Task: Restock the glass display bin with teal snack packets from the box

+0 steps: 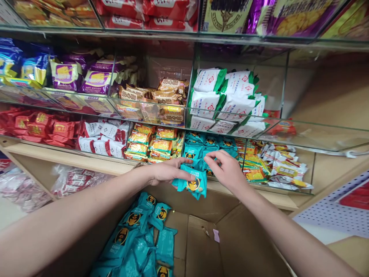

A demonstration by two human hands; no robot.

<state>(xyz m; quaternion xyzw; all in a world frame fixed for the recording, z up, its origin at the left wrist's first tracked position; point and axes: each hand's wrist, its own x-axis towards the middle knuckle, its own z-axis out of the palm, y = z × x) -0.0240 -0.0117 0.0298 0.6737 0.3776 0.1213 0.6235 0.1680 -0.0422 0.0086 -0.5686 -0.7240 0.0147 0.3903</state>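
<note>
My left hand (167, 171) is closed on a teal snack packet (194, 185) with a black and yellow round picture, and a second packet seems to lie under it. It hovers just in front of the lower shelf compartment, above the cardboard box. My right hand (225, 167) is at the same compartment, its fingers curled and pinched against the stacked teal packets (193, 151); whether a packet is between the fingertips is hidden. Below, more teal packets (134, 219) lie loose along the left side of the open cardboard box (239, 234).
Clear dividers and a glass front edge (305, 134) bound the compartments. Yellow-orange packets (160, 146) sit left of the teal ones, and white-and-yellow packets (288, 165) to the right. White-and-green packets (207, 102) stand stacked above. A wooden ledge (106, 161) runs below the shelf.
</note>
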